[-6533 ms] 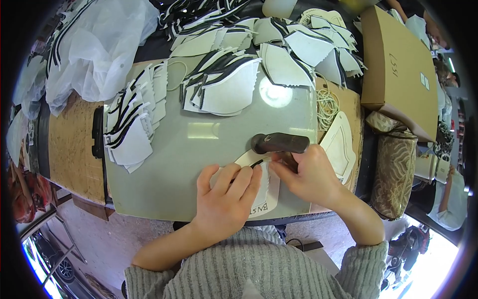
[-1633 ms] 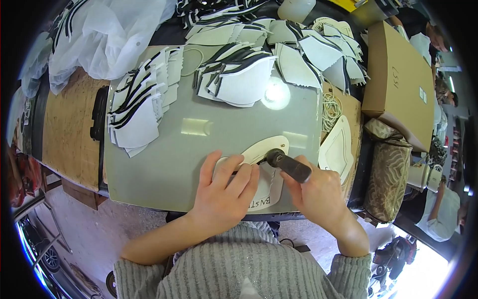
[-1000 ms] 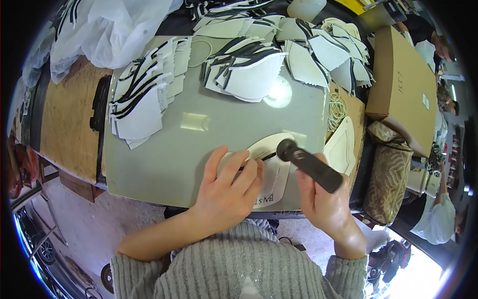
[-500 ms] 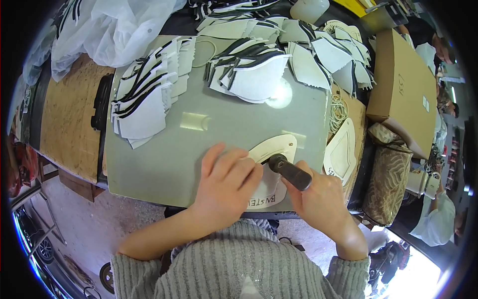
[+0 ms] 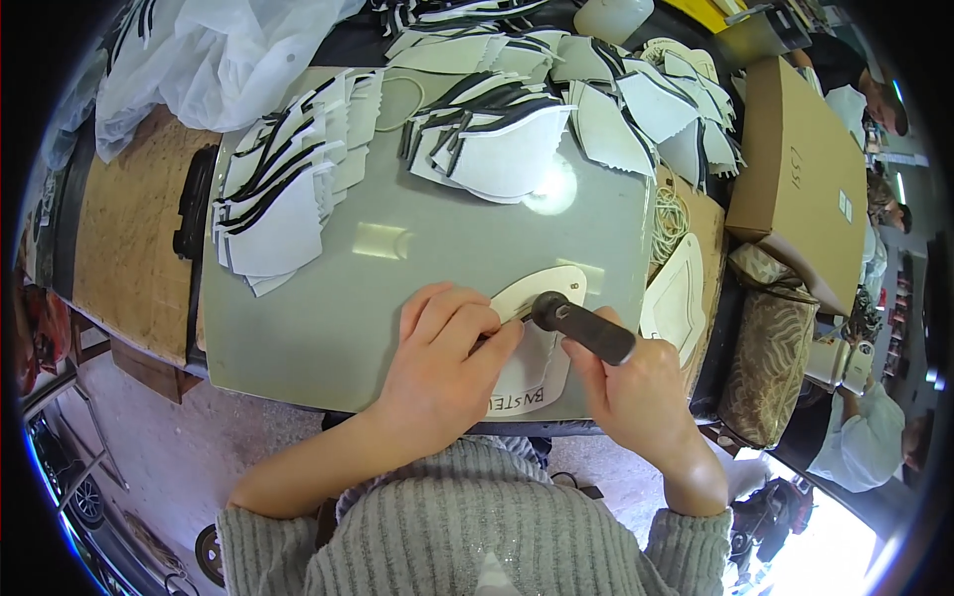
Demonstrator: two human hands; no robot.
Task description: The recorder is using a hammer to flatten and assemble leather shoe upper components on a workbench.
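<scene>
The bag at the upper left was milky plastic, crumpled and cut off by the top edge; dark strips showed at its left part, though whether inside or behind it I could not tell. The box stood at the right, brown cardboard, its contents out of sight. Just below it lay the pouch, patterned in brown, with nothing of its inside visible. A whitish jug at the top edge was cut off, its filling hard to make out.

On the grey mat, near its front edge, lay the cream template with a white piece on it, both partly covered by the left hand. That hand's fingers were bent, tips down at the piece's dark edge — whether they pinched or only pressed was hidden. The right hand was closed around the hammer, its handle hidden from above, its head over the template's right part; contact could not be told.

Beyond the hands, the left stack and middle stack of dark-edged white pieces lay fanned on the mat. Pale cord lay coiled at the right, just above a spare template.
</scene>
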